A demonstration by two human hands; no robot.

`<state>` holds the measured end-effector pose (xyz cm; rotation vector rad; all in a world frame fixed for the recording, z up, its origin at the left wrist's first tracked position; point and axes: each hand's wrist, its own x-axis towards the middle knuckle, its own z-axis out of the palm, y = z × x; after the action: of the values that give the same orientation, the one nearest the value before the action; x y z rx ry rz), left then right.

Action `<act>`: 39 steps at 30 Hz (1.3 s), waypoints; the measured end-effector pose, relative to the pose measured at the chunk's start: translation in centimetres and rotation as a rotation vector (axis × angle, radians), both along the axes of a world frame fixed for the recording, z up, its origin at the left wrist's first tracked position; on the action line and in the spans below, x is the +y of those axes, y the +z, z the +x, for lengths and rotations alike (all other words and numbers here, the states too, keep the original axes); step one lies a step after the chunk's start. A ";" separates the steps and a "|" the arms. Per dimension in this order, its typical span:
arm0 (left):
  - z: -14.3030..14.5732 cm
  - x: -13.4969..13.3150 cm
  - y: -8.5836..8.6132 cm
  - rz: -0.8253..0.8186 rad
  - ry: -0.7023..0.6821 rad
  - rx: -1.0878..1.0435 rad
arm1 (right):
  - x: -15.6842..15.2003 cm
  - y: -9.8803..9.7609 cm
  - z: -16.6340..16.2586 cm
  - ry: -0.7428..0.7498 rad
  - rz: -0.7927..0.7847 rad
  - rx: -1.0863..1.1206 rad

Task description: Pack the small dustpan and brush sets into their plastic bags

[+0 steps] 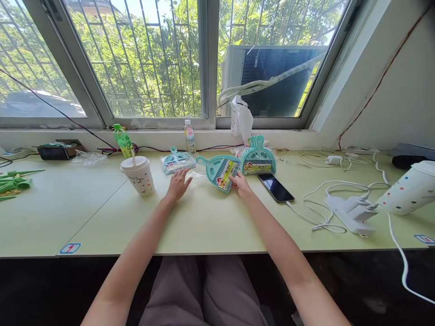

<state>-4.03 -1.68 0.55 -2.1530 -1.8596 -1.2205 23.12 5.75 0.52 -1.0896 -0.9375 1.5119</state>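
Note:
A teal mini dustpan set [219, 170] with a colourful label lies on the pale green table [210, 222]. My right hand [240, 183] pinches its near right corner. My left hand [178, 183] lies flat with fingers spread, resting on the edge of a clear plastic wrapper [196, 178] beside the dustpan. Another wrapped teal set [177, 160] lies farther back on the left. A third teal dustpan set [258, 158] stands just right of the held one.
A lidded paper cup with a straw [138, 174] stands left of my left hand. A black phone [275, 187] lies to the right, with white cables and a power strip [350, 213] beyond. A small bottle [190, 136] and a green pouch [124, 141] stand by the windowsill.

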 end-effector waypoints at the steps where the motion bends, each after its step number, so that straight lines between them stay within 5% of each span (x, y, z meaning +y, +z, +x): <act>1: 0.7 0.1 -0.3 -0.071 -0.094 -0.021 | 0.0 0.0 0.0 -0.002 -0.003 -0.007; 5: 1.2 0.2 -0.8 -0.177 -0.203 -0.223 | 0.1 -0.2 0.1 -0.014 -0.005 -0.038; 11: -2.5 -0.5 0.8 0.133 0.173 -0.117 | 0.0 -0.3 0.1 -0.037 -0.015 -0.072; 13: -2.3 -0.6 1.1 0.153 0.201 -0.120 | -0.2 -0.2 -0.2 -0.028 -0.017 -0.083; 18: 1.5 -0.3 -0.2 -0.063 -0.275 -0.193 | -0.9 0.3 -0.8 -0.025 0.050 -0.077; 22: 2.7 0.0 -1.1 -0.157 -0.310 -0.293 | -1.3 0.7 -1.0 -0.007 0.118 -0.056; 31: -0.1 0.4 -0.7 -0.039 0.075 0.066 | -1.5 0.3 -1.4 -0.026 0.095 -0.162; 35: 0.7 0.1 -0.7 -0.217 0.101 0.261 | -1.8 0.7 -1.3 -0.010 0.170 -0.109; 39: 0.9 0.3 -1.0 -0.340 -0.013 0.310 | -2.1 0.8 -1.6 0.051 0.186 -0.115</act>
<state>-3.18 -1.37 -0.44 -2.3493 -2.0261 -0.5546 21.51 3.61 1.29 -1.0327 -1.1698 1.3835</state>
